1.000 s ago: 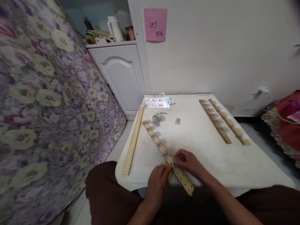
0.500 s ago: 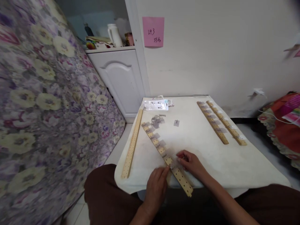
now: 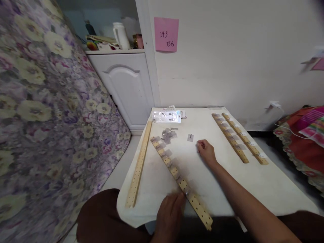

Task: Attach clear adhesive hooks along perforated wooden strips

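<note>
A long wooden strip with holes and several metal clips (image 3: 177, 175) lies slanted across the white table (image 3: 253, 182). My left hand (image 3: 169, 214) rests at its near end with the fingertips against the wood; the hand is blurred. My right hand (image 3: 206, 151) is stretched out to the middle of the table, fingers curled, just right of a single small metal clip (image 3: 190, 137). Whether it holds anything is hidden. A small heap of loose metal clips (image 3: 169, 133) lies beyond the strip's far end.
A bare wooden strip (image 3: 138, 165) lies along the table's left edge. Two strips with clips (image 3: 236, 137) lie at the far right. A clear blister pack (image 3: 165, 116) sits at the back. A floral mattress (image 3: 45, 118) leans on the left, a white cabinet (image 3: 126, 84) behind.
My right hand has left the slanted strip and reached forward to the single clip in the middle of the table. My left hand stayed by the strip's near end. The camera shifted a little.
</note>
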Available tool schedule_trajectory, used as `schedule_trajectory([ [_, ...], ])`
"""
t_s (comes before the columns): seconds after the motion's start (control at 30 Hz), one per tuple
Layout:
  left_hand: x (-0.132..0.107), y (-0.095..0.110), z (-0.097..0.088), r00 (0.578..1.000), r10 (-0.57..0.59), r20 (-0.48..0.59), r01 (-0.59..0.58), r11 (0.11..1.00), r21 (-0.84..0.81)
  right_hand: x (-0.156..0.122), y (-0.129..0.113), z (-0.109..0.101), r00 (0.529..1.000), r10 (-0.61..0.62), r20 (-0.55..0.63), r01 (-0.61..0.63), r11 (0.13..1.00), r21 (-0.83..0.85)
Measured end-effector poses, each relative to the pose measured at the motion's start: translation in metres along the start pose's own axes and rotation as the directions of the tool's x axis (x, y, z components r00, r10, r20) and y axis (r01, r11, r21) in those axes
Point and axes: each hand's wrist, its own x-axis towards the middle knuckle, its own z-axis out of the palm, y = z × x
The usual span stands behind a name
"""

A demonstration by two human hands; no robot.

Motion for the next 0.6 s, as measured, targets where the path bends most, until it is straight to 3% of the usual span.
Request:
schedule_trajectory([
  [0.13,0.0,-0.003,0.001,0.999,0.042,-0.019,-0.041,0.999,0.013,0.032,0.001,0.015,0.995,-0.067,-0.07,0.06,0.993,-0.101],
  [0.27,0.001,-0.004,0.003,0.997,0.066,-0.038,-0.065,0.997,0.03,0.049,0.0,0.022,0.991,-0.131,-0.036,0.123,0.979,-0.164],
  [0.4,0.002,-0.003,0.002,0.997,0.072,-0.036,-0.07,0.997,0.04,0.055,0.001,0.024,0.987,-0.161,0.004,0.16,0.972,-0.171],
  [0.6,0.005,0.001,-0.001,0.999,0.04,-0.032,-0.039,0.999,0.036,0.046,0.001,0.016,0.988,-0.15,-0.042,0.145,0.984,-0.103],
])
